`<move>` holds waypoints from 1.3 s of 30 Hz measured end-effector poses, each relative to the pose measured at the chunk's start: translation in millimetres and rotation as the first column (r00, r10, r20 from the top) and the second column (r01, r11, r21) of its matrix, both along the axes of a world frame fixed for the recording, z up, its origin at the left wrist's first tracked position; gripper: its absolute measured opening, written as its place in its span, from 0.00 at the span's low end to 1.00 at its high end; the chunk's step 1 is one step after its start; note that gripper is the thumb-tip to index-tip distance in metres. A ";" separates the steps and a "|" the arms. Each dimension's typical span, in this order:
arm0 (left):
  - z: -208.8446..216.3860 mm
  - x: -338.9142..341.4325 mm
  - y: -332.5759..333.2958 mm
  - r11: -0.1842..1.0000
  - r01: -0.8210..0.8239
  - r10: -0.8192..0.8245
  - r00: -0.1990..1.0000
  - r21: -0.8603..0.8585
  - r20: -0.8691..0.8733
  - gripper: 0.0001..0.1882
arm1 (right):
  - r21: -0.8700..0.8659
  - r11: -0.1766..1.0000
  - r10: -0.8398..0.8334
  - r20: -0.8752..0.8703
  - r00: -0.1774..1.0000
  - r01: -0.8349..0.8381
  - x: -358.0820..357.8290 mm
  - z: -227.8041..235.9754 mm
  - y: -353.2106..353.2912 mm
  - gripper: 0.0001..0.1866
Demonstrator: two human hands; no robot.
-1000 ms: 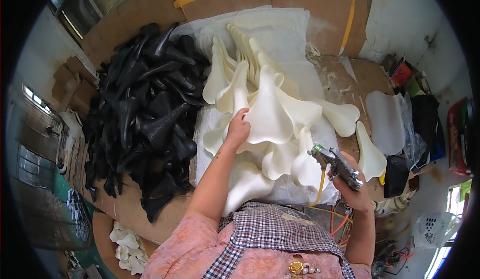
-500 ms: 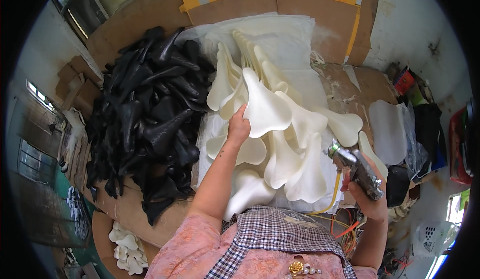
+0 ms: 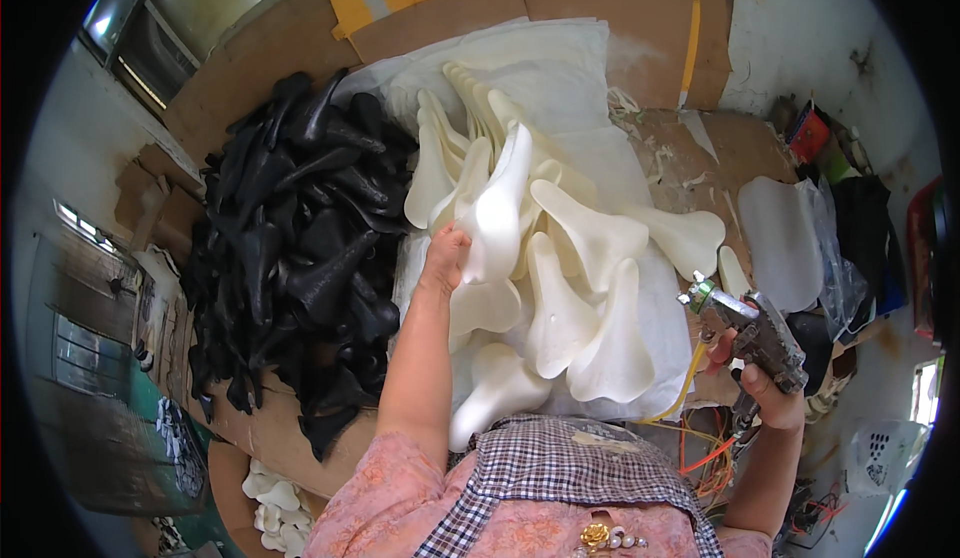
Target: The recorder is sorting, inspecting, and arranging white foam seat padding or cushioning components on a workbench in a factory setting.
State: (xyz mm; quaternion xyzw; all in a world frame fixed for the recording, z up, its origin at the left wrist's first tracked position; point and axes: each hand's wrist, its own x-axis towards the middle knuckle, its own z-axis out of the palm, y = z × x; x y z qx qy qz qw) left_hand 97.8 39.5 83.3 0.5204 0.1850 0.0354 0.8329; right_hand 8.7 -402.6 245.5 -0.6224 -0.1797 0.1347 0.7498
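My left hand (image 3: 446, 256) is closed on the edge of a white bicycle saddle pad (image 3: 497, 203), raised above the others and turned partly edge-on, narrow nose pointing away from me. Around and under it lie several more white saddle pads (image 3: 590, 233), loose at the front and nested in rows at the back. In my right hand (image 3: 778, 400) is a worn metal spray gun (image 3: 765, 343), my fingers wrapped round its handle. Its nozzle points left and away, over the right edge of the white sheet. A yellow hose (image 3: 690, 383) runs near the gun.
Left of the pads rises a heap of black saddle covers (image 3: 310, 208). White sheeting (image 3: 570, 58) covers part of the cardboard-lined table. A carton (image 3: 235, 498) of white pieces stands low at the left. Tangled hoses (image 3: 712, 473) hang by my right forearm; plastic bags (image 3: 840, 258) lie at the right.
The pad in my left hand has turned from broad face toward me to partly edge-on. My right hand has moved the spray gun slightly right. The view has shifted a little.
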 end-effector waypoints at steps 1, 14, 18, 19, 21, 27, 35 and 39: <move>-6.9 3.6 2.0 0.997 0.034 -0.036 0.999 -0.075 -0.018 0.25 | -0.024 1.000 -0.003 0.017 1.000 0.003 0.4 4.2 1.9 0.39; 3.3 2.3 -12.5 0.978 0.126 -0.099 0.983 0.168 -0.157 0.24 | -0.131 0.987 -0.094 0.028 0.995 0.097 -1.4 15.0 -33.2 0.39; 4.5 4.7 -13.3 0.968 0.126 -0.097 0.985 0.218 -0.140 0.24 | -0.091 0.992 -0.090 0.006 0.996 0.090 -11.4 4.1 -48.1 0.39; 3.2 7.3 -14.4 0.959 0.141 -0.109 0.984 0.246 -0.142 0.23 | -0.093 0.990 -0.106 0.001 0.994 0.106 -14.0 0.6 -50.2 0.39; 2.7 13.4 -22.1 0.950 0.152 -0.124 0.985 0.273 -0.118 0.23 | -0.079 0.968 -0.233 0.086 0.969 0.240 -20.1 -7.6 -56.1 0.42; 48.1 32.2 -140.5 0.897 0.401 -0.395 0.916 0.185 -0.068 0.28 | -0.009 0.886 -0.463 0.051 0.885 0.464 -38.5 -28.6 -89.8 0.37; -19.0 33.9 -358.6 0.746 0.665 -0.661 0.731 -0.038 -0.170 0.28 | -0.004 0.670 -0.742 -0.028 0.670 0.742 -89.4 -57.2 -133.6 0.33; -32.6 56.8 -432.3 0.683 0.731 -0.723 0.676 0.000 -0.141 0.28 | -0.051 0.638 -0.769 -0.087 0.633 0.768 -104.9 -71.3 -136.9 0.33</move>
